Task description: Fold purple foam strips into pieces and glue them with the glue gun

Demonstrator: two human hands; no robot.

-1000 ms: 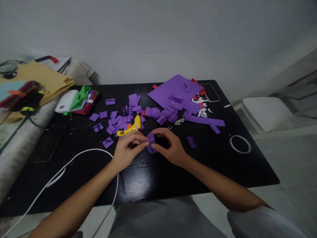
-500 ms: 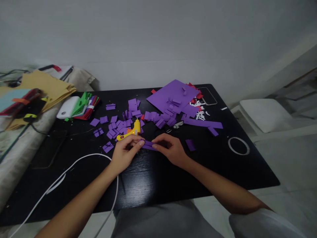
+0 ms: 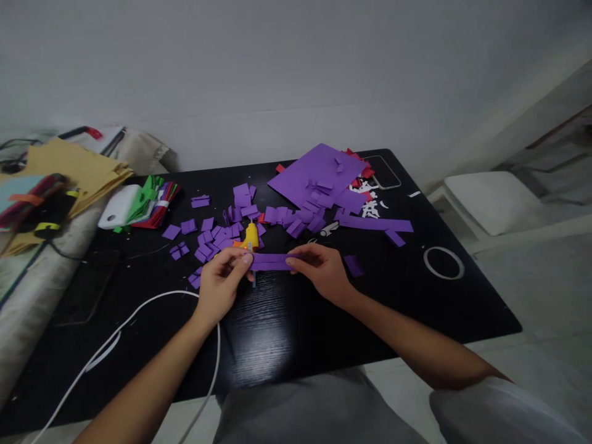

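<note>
A purple strip (image 3: pixel 271 262), with a lengthwise line along it, is stretched level between my two hands above the black table. My left hand (image 3: pixel 224 276) pinches its left end between thumb and fingers. At the right end my right hand (image 3: pixel 321 271) has it in a similar pinch. Just behind my left hand lies a yellow glue gun (image 3: pixel 251 236), its handle partly hidden by my fingers. Many small purple pieces (image 3: pixel 217 237), some folded, are scattered beyond the hands. A single purple piece (image 3: pixel 354 266) rests right of my right hand.
A large purple sheet (image 3: pixel 305 166) lies at the back with red and white scraps (image 3: pixel 370 203) beside it. Scissors (image 3: pixel 329 229) and a long purple strip (image 3: pixel 379 224) are nearby. A tape ring (image 3: pixel 444 263) is at right. A white cable (image 3: pixel 139 305) crosses the left side.
My hands have moved apart, the left one going left, so more of the purple strip shows between them. The strip now faces up flat. The view has shifted slightly.
</note>
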